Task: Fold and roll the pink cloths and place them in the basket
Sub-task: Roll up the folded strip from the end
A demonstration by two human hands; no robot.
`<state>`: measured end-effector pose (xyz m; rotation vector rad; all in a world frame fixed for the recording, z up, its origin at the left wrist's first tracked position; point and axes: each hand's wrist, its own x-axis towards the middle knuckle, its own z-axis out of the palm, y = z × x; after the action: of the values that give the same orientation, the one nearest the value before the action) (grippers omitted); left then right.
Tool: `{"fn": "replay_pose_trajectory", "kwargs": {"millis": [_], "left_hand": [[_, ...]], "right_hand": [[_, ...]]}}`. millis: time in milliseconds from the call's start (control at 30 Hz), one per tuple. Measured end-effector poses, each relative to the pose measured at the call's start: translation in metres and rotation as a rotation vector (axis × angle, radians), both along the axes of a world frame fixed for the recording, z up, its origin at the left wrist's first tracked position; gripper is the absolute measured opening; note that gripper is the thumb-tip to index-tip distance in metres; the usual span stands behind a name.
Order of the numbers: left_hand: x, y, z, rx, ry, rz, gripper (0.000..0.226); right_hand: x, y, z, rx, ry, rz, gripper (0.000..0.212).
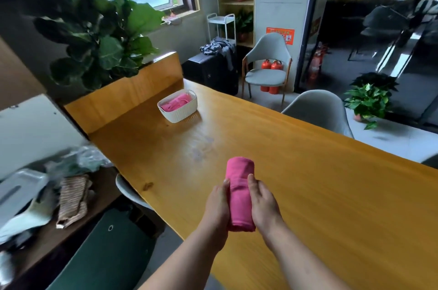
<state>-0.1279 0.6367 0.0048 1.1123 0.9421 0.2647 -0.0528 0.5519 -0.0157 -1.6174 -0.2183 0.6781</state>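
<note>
Pink roll (239, 185): one cloth wound into a tight cylinder, low centre of the frame, its long axis pointing away from the person. Whether it rests on the wooden surface (308, 183) or is lifted just off it, I cannot tell.
Left hand (216, 204): cups the roll's left side, thumb laid over the top, fingers hidden beneath.
Right hand (264, 204): cups the right side likewise, thumb on top, so the roll is clasped between the two.
Basket (180, 117): white, upper left of centre, well apart from the roll, with pink cloths (174, 102) already in it.
Step in hand: rolling looks finished and the grip reads as readying the roll for carrying.
Next move: probably a long reach forward and left, keeping pressure so the roll does not unwind, then setting it beside those inside.
</note>
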Motion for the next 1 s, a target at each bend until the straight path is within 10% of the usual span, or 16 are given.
{"fn": "replay_pose_trajectory", "kwargs": {"millis": [167,1000], "left_hand": [[0.008,0.044,-0.011,-0.038,0.007,0.029,0.051],[0.035,0.39,0.003,0.181,0.067,-0.198,0.046]], "right_hand": [[0.009,0.043,-0.002,-0.065,-0.046,0.023,0.08],[0.023,0.356,0.0,0.032,0.097,-0.053,0.022]]}}
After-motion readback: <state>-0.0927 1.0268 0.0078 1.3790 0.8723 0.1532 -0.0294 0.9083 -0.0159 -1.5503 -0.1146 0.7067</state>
